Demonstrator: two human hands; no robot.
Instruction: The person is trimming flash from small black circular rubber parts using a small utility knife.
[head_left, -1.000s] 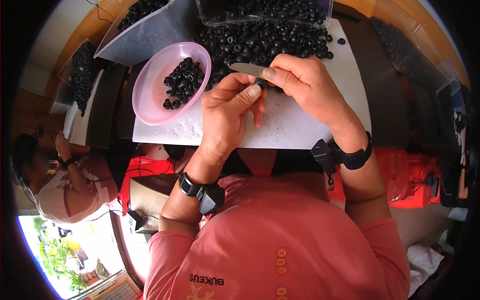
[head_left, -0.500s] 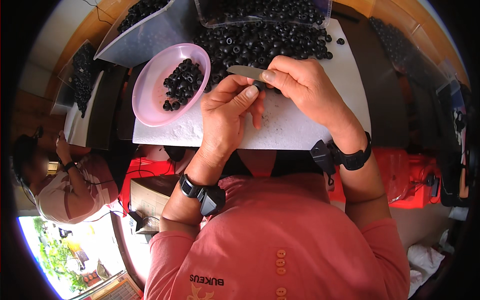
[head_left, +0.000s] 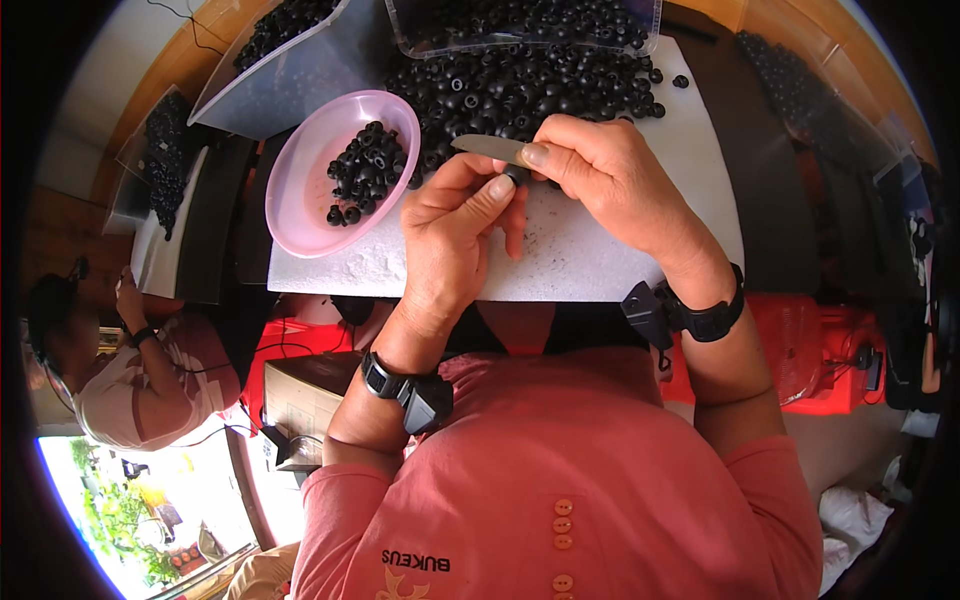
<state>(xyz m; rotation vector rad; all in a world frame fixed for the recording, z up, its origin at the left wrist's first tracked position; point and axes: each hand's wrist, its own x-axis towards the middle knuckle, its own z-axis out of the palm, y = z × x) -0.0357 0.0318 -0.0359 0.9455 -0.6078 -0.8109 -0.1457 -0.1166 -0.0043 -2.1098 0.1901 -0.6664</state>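
Between the thumb and fingers of my left hand is a small round black part. My right hand grips a knife, its short grey blade pointing left above the part. The handle is hidden in my palm. Both hands meet over a white foam board, where small dark crumbs are scattered. Left of my left hand stands a pink oval bowl with a heap of similar black parts. Beyond my hands a large pile of black parts covers the far part of the board.
A clear plastic bin leans at the far left, and a clear tub opens onto the pile. One loose part lies near the far right edge. A co-worker sits to the left, beside a cardboard box.
My hands keep nearly the same hold on the part and the knife. The blade has shifted very slightly. The whole view has moved a little.
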